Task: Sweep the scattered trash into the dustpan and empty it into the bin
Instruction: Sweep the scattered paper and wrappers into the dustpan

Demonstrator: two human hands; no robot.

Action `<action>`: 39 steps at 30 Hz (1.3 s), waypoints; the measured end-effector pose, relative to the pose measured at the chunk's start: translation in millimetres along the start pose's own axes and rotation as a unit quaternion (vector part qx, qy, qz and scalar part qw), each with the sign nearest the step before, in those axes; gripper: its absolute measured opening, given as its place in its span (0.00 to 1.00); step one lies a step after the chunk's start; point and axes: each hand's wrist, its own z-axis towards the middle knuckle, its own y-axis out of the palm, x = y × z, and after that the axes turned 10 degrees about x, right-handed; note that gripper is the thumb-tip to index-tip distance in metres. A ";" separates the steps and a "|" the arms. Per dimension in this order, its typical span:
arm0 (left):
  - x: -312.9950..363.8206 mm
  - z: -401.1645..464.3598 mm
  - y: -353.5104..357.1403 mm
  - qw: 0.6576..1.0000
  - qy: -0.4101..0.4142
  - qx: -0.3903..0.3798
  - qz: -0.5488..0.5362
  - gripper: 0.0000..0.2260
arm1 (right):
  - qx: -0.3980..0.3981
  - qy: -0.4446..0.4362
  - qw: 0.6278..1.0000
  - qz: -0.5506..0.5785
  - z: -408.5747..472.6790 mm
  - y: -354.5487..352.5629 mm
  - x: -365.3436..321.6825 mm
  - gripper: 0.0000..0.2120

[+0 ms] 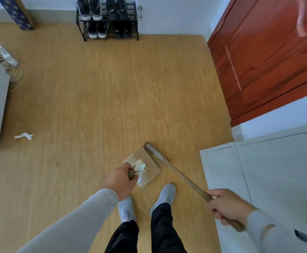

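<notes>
My left hand (120, 181) has its fingers curled round the dustpan (145, 166) handle at lower centre; my right hand (225, 205) grips the broom (176, 172) shaft. Some paper already lies in the pan. The crumpled tissue (24, 136) at left looks feather-light, likely to skitter, so gentle strokes.

The dustpan (145, 167) lies on the floor (94, 97) just in front of the person's feet, with scraps of trash (141, 166) in it. The broom (176, 172) head touches the dustpan's far right edge. A crumpled paper (24, 136) lies well to the left of the dustpan. The shoe rack (108, 21) stands far behind the dustpan, against the wall. The door (269, 57) is behind it to the right, and a cabinet (258, 179) is close on its right.
</notes>
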 end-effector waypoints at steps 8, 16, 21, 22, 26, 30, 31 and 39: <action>17.9 4.5 -11.4 0.999 -0.015 -0.028 0.004 0.03 | 0.050 -0.029 0.998 -0.016 -10.5 -9.7 -22.2 0.29; 66.5 9.0 -95.4 0.998 -0.025 0.062 -0.021 0.04 | 0.062 -0.056 0.991 0.107 -8.8 -75.1 -78.5 0.27; 84.6 27.0 -144.5 0.990 -0.039 0.123 -0.055 0.07 | 0.069 -0.094 0.987 0.114 -1.0 -106.2 -124.8 0.19; 87.1 33.2 -152.8 0.988 -0.041 0.133 -0.064 0.08 | 0.077 -0.106 0.985 0.110 2.2 -109.6 -137.3 0.18; 95.1 72.3 -186.8 0.984 -0.046 0.151 -0.079 0.10 | 0.098 -0.136 0.980 0.107 8.4 -118.3 -197.3 0.05; 99.7 131.0 -225.0 0.985 -0.037 0.145 -0.083 0.11 | 0.111 -0.137 0.981 0.087 26.5 -122.6 -256.0 0.05; 99.4 148.1 -234.7 0.985 -0.034 0.144 -0.086 0.11 | 0.117 -0.138 0.980 0.077 31.3 -120.3 -270.0 0.05; 91.6 262.9 -307.6 0.988 -0.030 0.127 -0.088 0.13 | 0.127 -0.096 0.986 0.047 59.2 -113.8 -398.5 0.05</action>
